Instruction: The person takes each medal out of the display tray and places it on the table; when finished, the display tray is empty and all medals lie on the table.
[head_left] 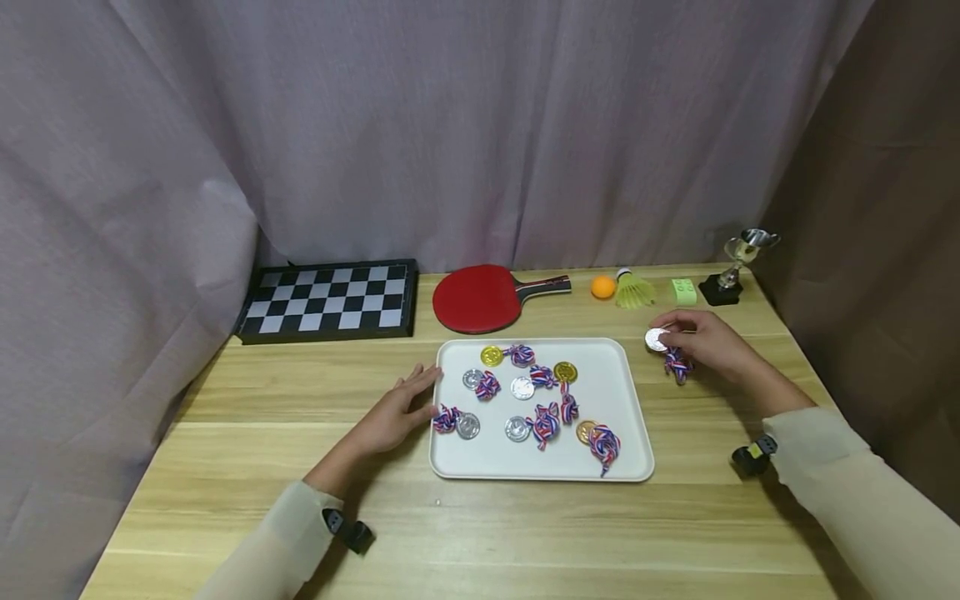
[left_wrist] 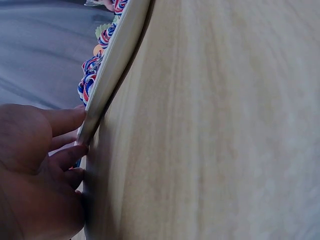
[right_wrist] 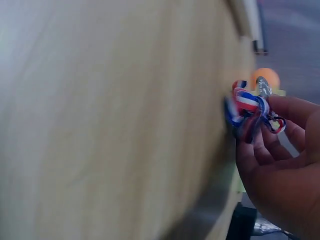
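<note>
My right hand [head_left: 708,343] pinches a silver medal [head_left: 656,339] between thumb and fingers, to the right of the tray. Its bunched red, white and blue ribbon [right_wrist: 247,107] hangs below the fingers. The white tray [head_left: 480,462] holds several gold and silver medals, each with a knotted striped ribbon. Among them are a gold medal [head_left: 492,356] near the back edge and a silver medal [head_left: 468,426] at the left. My left hand [head_left: 393,412] rests against the tray's left edge, fingers extended and thumb at the rim.
Along the back lie a chessboard [head_left: 330,300], a red table tennis paddle [head_left: 476,298], an orange ball [head_left: 602,287], a yellow-green shuttlecock [head_left: 634,289] and a green block [head_left: 684,291]. A small trophy [head_left: 738,267] stands at the back right. Grey curtain hangs behind the table.
</note>
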